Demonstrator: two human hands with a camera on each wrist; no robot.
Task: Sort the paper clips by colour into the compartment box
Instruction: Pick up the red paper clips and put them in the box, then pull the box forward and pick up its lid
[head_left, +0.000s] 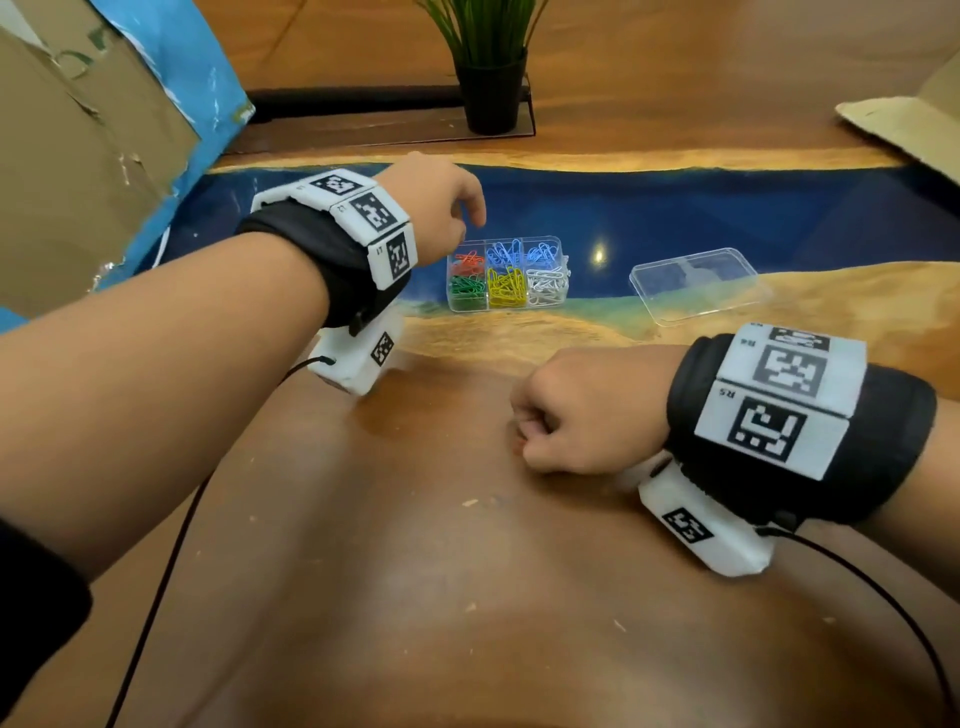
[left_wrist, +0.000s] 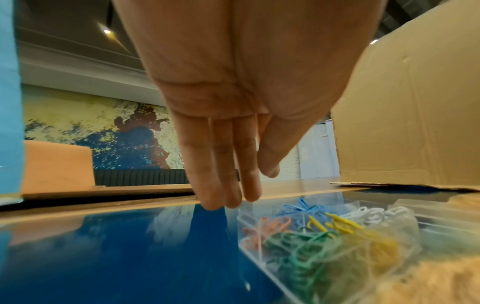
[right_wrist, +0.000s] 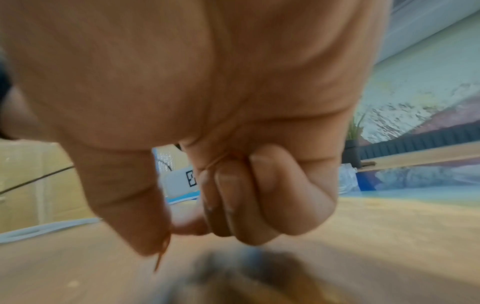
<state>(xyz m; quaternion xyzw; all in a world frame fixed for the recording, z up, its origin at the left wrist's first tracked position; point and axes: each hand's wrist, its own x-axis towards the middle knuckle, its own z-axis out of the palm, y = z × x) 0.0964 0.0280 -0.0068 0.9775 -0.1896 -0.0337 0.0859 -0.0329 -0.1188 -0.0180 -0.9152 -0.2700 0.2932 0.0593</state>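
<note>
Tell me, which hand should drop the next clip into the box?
Probably the right hand: it pinches an orange clip between thumb and finger. The left hand hangs by the compartment box with straight fingers, holding nothing, so it could steady the box.

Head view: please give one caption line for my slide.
Left hand hovers beside the compartment box of colour-sorted clips; right hand pinches an orange-red clip.

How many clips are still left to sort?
Nearly all done: the box already holds red, blue, green, yellow and white clips in separate compartments. In hand: the right hand pinches one orange-red clip above the table. The left hand hovers by the box, holding nothing. Left: drop that clip in. No loose clips show. The lid lies off.
</note>
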